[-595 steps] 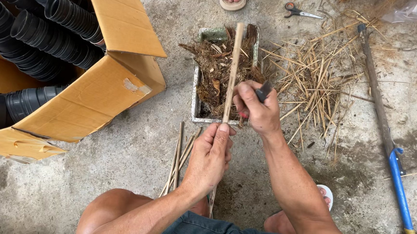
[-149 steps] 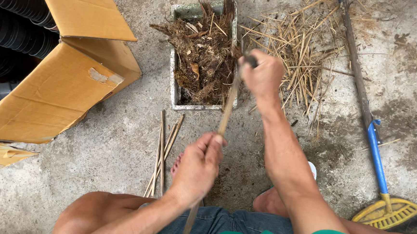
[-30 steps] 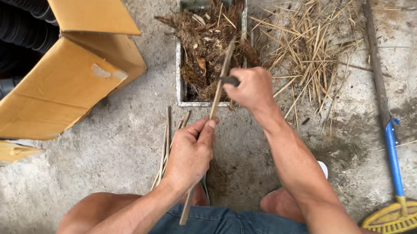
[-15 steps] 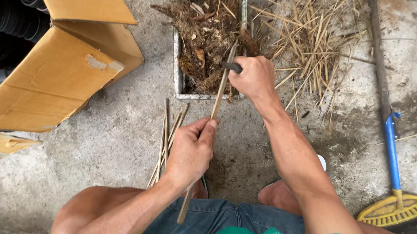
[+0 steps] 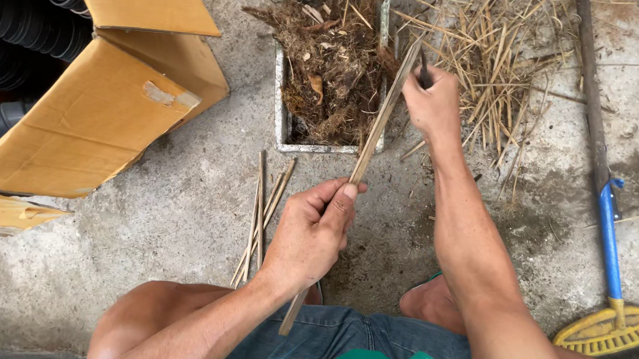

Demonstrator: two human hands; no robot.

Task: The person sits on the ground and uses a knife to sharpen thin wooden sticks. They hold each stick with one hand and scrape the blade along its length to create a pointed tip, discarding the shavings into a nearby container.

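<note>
Left hand (image 5: 312, 234), frame ctr-low, fingers closed around a long bamboo strip (image 5: 376, 131), thumb laid along its top face. Strip runs diagonally from approx. 7 o'clock near the lap up to 1 o'clock, upper end over the R edge of the rectangular tray (image 5: 279, 118). Right hand (image 5: 433, 101) at 1 o'clock from left hand, fist shut on a dark-handled knife (image 5: 423, 67); blade contact w/ strip near its upper end, exact edge angle cannot be told. Tray at 12 o'clock, filled w/ brown roots and plant debris (image 5: 332, 58). Finished thin strips (image 5: 262, 217) lie on the concrete at 9 o'clock of left hand, just beside it. Dry straw pile (image 5: 501, 57) at 1–2 o'clock, behind right hand. Open cardboard box (image 5: 94, 114) w/ stacked black pots (image 5: 26, 25) at 10 o'clock. Broom (image 5: 607, 219), blue handle, yellow head, at 3–4 o'clock, well apart.
</note>
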